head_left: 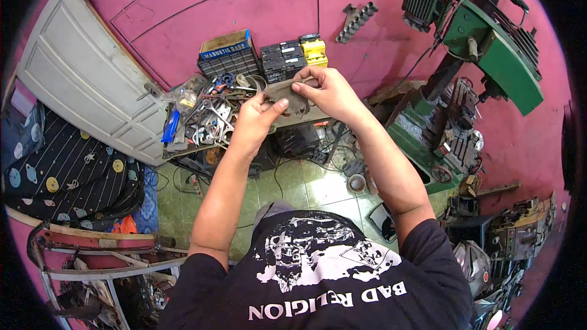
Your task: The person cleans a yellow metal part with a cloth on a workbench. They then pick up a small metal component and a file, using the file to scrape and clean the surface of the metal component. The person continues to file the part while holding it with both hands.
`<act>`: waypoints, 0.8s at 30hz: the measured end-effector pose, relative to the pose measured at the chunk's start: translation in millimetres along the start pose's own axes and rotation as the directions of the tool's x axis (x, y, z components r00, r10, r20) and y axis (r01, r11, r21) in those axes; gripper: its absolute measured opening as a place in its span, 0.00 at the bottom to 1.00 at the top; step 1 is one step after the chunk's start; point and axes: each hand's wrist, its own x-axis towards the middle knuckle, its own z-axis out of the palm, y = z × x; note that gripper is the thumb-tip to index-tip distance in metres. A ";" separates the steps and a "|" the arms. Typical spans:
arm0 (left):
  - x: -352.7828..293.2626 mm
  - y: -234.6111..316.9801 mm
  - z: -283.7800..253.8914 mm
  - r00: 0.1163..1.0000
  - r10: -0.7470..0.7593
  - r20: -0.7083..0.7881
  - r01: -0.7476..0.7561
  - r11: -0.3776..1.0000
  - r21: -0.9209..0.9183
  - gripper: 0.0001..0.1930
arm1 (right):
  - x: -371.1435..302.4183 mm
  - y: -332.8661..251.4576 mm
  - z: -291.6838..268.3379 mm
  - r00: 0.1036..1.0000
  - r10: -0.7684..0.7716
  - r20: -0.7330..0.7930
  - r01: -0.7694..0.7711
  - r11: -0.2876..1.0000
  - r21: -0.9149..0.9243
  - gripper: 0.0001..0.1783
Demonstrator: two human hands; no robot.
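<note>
Between my two hands, above the workbench's front edge, stretches a thin grey-brown sheet (282,91) that looks like worn cloth or abrasive paper; which of these I cannot tell. My left hand (259,120) pinches its left end, thumb pointing right. At the other end, my right hand (331,94) grips the sheet between thumb and bent fingers. A narrow curved strip stands up beside my left fingers, and whether it belongs to the sheet is unclear. Behind my left hand, a heap of wrenches and metal parts (211,116) covers the bench.
Against the pink wall stand a blue-topped drawer box (227,52), black cases (283,61) and a yellow case (315,52). A green drilling or milling machine (489,55) rises at right. Cables and bowls (356,183) lie on the tiled floor. A white door (85,73) is at left.
</note>
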 end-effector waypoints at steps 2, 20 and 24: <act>10.7 -17.0 -9.0 0.999 0.022 -0.029 -0.022 0.999 -0.031 0.21 | 6.9 19.1 4.8 0.999 0.042 0.008 -0.043 0.993 0.107 0.14; 93.8 -224.2 -137.8 0.912 -0.388 -0.133 0.376 0.920 -0.110 0.14 | 66.9 247.6 105.3 0.748 0.566 0.347 -0.654 0.541 0.529 0.15; 132.3 -254.0 -165.9 0.891 -0.422 -0.167 0.434 0.900 0.039 0.18 | 89.5 301.5 120.5 0.692 0.664 0.284 -0.695 0.505 0.512 0.15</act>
